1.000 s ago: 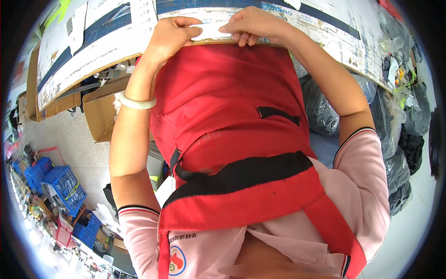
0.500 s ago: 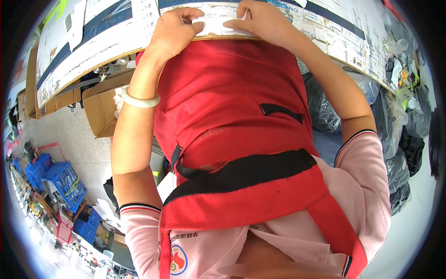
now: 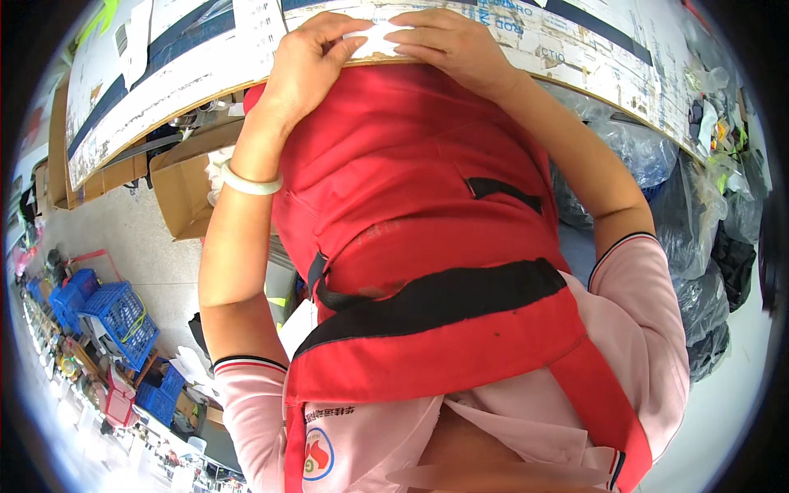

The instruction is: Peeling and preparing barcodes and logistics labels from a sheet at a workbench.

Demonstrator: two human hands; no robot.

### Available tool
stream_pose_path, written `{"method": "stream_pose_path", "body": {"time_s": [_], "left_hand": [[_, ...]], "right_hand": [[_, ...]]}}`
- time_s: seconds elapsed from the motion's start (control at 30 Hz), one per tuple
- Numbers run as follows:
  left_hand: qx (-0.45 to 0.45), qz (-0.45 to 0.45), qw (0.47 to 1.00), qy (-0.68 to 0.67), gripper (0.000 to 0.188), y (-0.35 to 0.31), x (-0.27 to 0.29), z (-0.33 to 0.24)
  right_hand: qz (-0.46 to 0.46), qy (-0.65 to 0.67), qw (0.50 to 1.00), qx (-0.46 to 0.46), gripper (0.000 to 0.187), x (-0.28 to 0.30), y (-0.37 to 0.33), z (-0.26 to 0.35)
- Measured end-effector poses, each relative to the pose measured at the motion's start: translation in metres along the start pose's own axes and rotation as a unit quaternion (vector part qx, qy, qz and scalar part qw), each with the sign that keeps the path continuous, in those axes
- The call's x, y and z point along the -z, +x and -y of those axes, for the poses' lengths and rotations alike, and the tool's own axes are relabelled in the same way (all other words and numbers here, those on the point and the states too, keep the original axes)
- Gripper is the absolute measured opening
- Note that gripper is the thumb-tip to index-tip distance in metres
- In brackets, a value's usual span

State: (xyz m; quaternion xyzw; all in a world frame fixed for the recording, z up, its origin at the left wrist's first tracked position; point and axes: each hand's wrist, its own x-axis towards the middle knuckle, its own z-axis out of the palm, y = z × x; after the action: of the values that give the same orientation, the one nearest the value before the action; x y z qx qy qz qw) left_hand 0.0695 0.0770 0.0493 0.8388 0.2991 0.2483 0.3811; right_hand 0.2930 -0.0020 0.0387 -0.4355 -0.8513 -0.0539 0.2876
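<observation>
A small white slip point(image 3: 376, 43), paper or a label, lies at the near edge of the worn white board point(image 3: 205, 80). My left hand point(image 3: 312, 66) rests at the slip's left side, its fingers stretched out and its thumb a little apart from them. From the right, my right hand point(image 3: 460, 51) reaches over the slip with straight fingers laid on or just above it. The fingertips of both hands point toward each other with a short gap between them. Fingers partly cover the slip, so its full outline is hidden.
My red apron point(image 3: 411, 164) meets the board's near edge. Below it at the left stands an open cardboard box point(image 3: 181, 193). Blue plastic baskets point(image 3: 123, 320) sit on the floor farther left. Clear plastic bags point(image 3: 690, 222) are piled at the right.
My right hand's fingers have straightened out from a bent hold and now lie over the slip. My left hand's fingers have stretched toward the right, with the thumb raised slightly.
</observation>
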Motion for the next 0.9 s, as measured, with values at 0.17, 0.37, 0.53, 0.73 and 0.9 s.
{"method": "stream_pose_path", "body": {"time_s": [0.17, 0.37, 0.53, 0.73, 0.9], "left_hand": [[0.012, 0.026, 1.000, 0.011, 0.031, -0.001, 0.001, -0.015], [0.027, 0.031, 0.999, 0.014, 0.033, 0.001, 0.003, -0.013], [-0.043, -0.002, 0.998, 0.052, 0.031, 0.000, 0.001, -0.009], [-0.146, -0.041, 0.963, 0.224, 0.025, -0.004, 0.004, -0.012], [-0.152, -0.045, 0.968, 0.195, 0.019, -0.006, -0.001, -0.001]], "right_hand": [[0.025, 0.010, 0.999, -0.038, 0.025, -0.001, -0.007, -0.001], [0.025, 0.073, 0.993, -0.092, 0.023, 0.001, -0.003, 0.002], [0.021, 0.063, 0.995, -0.078, 0.023, -0.001, -0.004, -0.001], [0.019, 0.035, 0.998, -0.042, 0.024, -0.002, -0.004, -0.003], [0.018, 0.062, 0.996, -0.065, 0.025, 0.000, -0.001, 0.002]]}}
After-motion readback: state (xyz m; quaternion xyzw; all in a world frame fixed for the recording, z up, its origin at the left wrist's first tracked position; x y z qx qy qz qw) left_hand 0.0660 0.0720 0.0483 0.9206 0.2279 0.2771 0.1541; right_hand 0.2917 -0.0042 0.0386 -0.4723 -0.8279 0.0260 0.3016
